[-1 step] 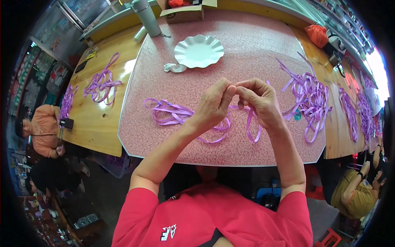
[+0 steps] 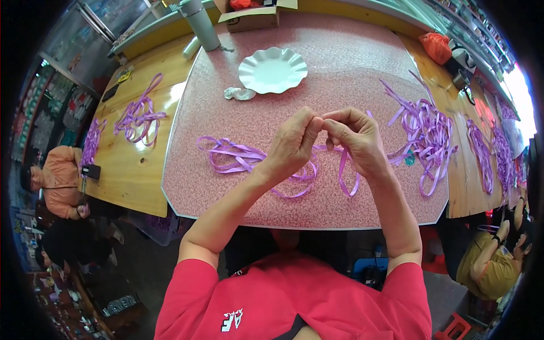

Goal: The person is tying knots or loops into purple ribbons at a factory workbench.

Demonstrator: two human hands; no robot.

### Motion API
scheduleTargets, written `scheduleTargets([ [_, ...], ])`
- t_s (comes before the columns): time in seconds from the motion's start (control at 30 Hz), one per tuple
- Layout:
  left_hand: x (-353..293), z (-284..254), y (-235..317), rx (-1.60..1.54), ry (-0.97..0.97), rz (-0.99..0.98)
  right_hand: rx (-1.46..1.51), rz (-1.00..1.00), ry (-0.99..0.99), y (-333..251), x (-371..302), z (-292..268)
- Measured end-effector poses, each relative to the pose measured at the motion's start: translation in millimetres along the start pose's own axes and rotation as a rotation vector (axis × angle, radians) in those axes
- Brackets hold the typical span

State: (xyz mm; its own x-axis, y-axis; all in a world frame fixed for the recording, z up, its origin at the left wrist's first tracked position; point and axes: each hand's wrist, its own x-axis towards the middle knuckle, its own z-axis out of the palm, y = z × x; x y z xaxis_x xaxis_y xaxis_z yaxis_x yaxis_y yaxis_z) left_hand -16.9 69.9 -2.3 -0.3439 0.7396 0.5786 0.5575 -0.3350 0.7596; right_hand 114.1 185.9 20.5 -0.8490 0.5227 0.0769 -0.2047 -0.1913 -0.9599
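My left hand (image 2: 292, 141) and my right hand (image 2: 356, 136) meet at their fingertips above the middle of the table, both closed in a pinch. A purple ribbon (image 2: 347, 184) hangs in a loop below my right hand, and a strip of it shows between the two hands. The exact spot they pinch is hidden by the fingers. To the left of my left hand lies a looped bundle of purple ribbon (image 2: 235, 158), partly covered by my forearm. A larger tangled heap of purple ribbon (image 2: 425, 133) lies right of my right hand.
The pink speckled table (image 2: 215, 198) holds a white scalloped plate (image 2: 273, 71), a crumpled white wad (image 2: 239, 94) and a pale green bottle (image 2: 201, 25). An open cardboard box (image 2: 252, 20) stands at the back. More ribbons lie on wooden tables either side, where other people (image 2: 61, 170) sit.
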Motion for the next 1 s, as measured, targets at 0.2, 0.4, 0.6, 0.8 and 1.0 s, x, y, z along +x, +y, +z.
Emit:
scheduleTargets([
  [0.2, -5, 2, -22, -0.113, 0.043, -0.042, -0.010, 0.033, 0.005, 10, 10, 5],
  [0.4, -11, 10, -29, -0.048, 0.089, -0.029, -0.124, -0.053, -0.015, 27, 10, -1],
  [0.6, -17, 19, -26, -0.134, 0.135, -0.099, -0.308, -0.393, 0.047, 40, 6, 5],
  [0.8, -20, 16, -18, -0.399, 0.049, -0.338, -0.781, -0.878, 0.032, 47, 14, -5],
  [1.0, -18, 7, -23, -0.720, -0.090, -0.510, -0.529, -0.566, 0.043, 55, 9, -2],
])
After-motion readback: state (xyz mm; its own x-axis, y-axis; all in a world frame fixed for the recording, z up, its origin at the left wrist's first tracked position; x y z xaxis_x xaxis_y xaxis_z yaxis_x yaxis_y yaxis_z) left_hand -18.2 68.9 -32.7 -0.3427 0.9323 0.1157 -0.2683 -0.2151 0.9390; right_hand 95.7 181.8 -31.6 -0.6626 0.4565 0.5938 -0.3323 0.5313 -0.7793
